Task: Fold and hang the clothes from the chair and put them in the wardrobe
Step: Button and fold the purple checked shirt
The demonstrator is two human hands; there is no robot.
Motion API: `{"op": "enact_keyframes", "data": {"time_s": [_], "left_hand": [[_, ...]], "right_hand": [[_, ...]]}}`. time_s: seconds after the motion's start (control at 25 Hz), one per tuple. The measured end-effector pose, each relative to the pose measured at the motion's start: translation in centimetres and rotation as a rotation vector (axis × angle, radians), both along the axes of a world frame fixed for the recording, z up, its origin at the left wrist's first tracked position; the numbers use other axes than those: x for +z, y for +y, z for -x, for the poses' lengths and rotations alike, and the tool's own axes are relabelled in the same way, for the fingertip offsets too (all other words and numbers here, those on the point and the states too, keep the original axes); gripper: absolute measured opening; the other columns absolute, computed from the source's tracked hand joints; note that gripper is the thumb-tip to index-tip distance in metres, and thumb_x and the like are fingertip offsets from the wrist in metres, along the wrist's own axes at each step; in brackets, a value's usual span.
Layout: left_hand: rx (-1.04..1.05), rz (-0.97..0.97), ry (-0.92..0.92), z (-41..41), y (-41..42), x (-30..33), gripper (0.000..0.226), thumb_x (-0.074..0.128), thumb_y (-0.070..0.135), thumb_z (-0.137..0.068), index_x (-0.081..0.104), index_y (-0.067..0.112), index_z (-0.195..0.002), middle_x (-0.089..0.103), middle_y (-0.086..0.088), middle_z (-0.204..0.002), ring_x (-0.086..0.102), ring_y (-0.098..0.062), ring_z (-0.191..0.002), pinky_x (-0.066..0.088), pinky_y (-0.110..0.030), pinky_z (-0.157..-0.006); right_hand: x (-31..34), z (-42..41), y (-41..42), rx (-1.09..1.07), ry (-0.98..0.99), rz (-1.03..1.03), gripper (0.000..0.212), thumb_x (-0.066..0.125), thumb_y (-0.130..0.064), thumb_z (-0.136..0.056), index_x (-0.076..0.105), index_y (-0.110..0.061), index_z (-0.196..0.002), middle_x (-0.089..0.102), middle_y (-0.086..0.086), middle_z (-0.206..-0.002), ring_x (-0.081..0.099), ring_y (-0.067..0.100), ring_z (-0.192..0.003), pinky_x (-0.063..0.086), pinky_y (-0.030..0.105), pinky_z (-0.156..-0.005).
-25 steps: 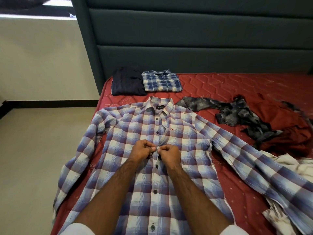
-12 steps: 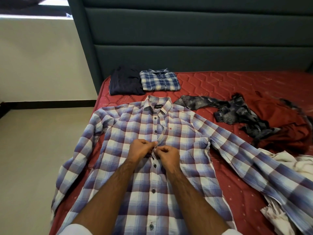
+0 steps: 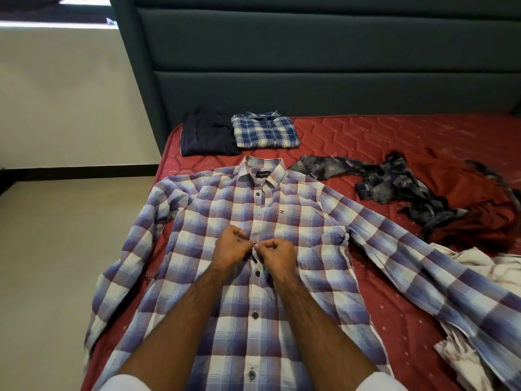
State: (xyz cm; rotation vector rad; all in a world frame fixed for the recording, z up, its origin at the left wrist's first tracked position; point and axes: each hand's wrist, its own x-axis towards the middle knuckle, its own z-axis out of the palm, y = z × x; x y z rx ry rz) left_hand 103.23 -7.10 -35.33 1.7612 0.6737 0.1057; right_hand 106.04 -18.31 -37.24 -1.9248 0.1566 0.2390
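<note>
A blue, purple and white checked shirt [image 3: 304, 221] lies face up on the red mattress [image 3: 394, 136], sleeves spread, the left one hanging over the bed's edge. My left hand [image 3: 229, 245] and my right hand [image 3: 277, 252] meet at its front placket mid-chest, each pinching the cloth around a button. The buttons below my hands are fastened; the placket above looks partly undone. A folded dark navy garment [image 3: 207, 135] and a folded blue plaid shirt [image 3: 265, 129] lie side by side near the headboard.
A crumpled grey patterned shirt [image 3: 394, 187], a dark red garment [image 3: 476, 221] and a white cloth [image 3: 479, 266] lie to the right. The teal padded headboard [image 3: 310, 66] stands behind. Beige floor [image 3: 56, 263] runs along the bed's left side.
Both hands stay pinched at the same button on the placket, fingers shifting slightly. The view has tilted a little, so the shirt sits somewhat higher in frame.
</note>
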Motion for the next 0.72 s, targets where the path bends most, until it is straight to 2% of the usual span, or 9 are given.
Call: {"op": "enact_keyframes", "data": {"time_s": [0.16,0.32,0.44,0.52,0.6,0.68,0.72], "left_hand": [[-0.033,0.005,-0.008,0.2,-0.1,-0.5,0.024,0.064,0.000,-0.094,0.049,0.015,-0.104,0.063,-0.017,-0.096,0.064,-0.023,-0.078,0.062,-0.037,-0.073],[-0.080,0.013,-0.043,0.5,0.0,-0.4,0.023,0.059,0.001,-0.099,0.051,0.016,-0.115,0.066,-0.014,-0.095,0.067,-0.021,-0.079,0.058,-0.024,-0.066],[-0.173,-0.100,-0.054,0.5,-0.1,-0.3,0.026,0.054,0.006,-0.102,0.052,0.018,-0.125,0.067,-0.003,-0.084,0.064,-0.013,-0.070,0.052,-0.016,-0.059],[-0.230,-0.109,-0.055,0.2,0.1,-0.2,0.024,0.053,0.014,-0.104,0.053,0.022,-0.127,0.068,0.008,-0.097,0.065,-0.010,-0.075,0.055,-0.017,-0.063],[-0.307,-0.190,-0.042,-0.2,0.4,0.0,0.024,0.052,0.026,-0.105,0.050,0.029,-0.129,0.065,0.010,-0.118,0.067,-0.011,-0.088,0.058,-0.021,-0.076],[-0.352,-0.286,-0.005,-0.8,0.9,0.1,0.029,0.053,0.033,-0.104,0.047,0.032,-0.133,0.067,0.004,-0.123,0.069,-0.016,-0.097,0.058,-0.031,-0.086],[-0.360,-0.322,0.023,-1.2,1.2,0.0,0.031,0.054,0.035,-0.103,0.045,0.032,-0.133,0.068,0.002,-0.122,0.069,-0.018,-0.098,0.057,-0.032,-0.086]], "right_hand": [[-0.1,-0.7,0.5,0.021,0.034,0.117,0.010,0.070,-0.026,-0.094,0.075,-0.019,-0.088,0.072,-0.004,-0.081,0.070,0.016,-0.078,0.062,0.039,-0.084],[-0.1,-1.0,0.5,0.035,0.027,0.199,0.011,0.060,-0.027,-0.099,0.068,-0.020,-0.100,0.070,-0.001,-0.090,0.068,0.019,-0.083,0.061,0.043,-0.086],[1.3,-2.4,0.3,0.035,-0.097,0.192,0.005,0.055,-0.025,-0.102,0.059,-0.022,-0.103,0.068,0.000,-0.095,0.068,0.018,-0.084,0.062,0.042,-0.085],[2.5,-4.4,0.4,0.092,-0.218,0.234,0.006,0.059,-0.023,-0.101,0.059,-0.021,-0.107,0.068,0.000,-0.102,0.067,0.015,-0.088,0.060,0.037,-0.090],[3.4,-6.3,0.9,0.160,-0.270,0.329,0.026,0.065,-0.039,-0.096,0.058,-0.021,-0.114,0.068,-0.001,-0.105,0.067,0.015,-0.089,0.060,0.037,-0.090],[3.3,-7.4,1.7,0.215,-0.219,0.513,0.062,0.065,-0.064,-0.087,0.053,-0.021,-0.130,0.069,-0.002,-0.108,0.071,0.020,-0.091,0.061,0.039,-0.087],[3.0,-7.7,2.0,0.223,-0.194,0.609,0.074,0.063,-0.071,-0.083,0.049,-0.020,-0.136,0.070,0.000,-0.111,0.071,0.023,-0.094,0.061,0.039,-0.086]]}}
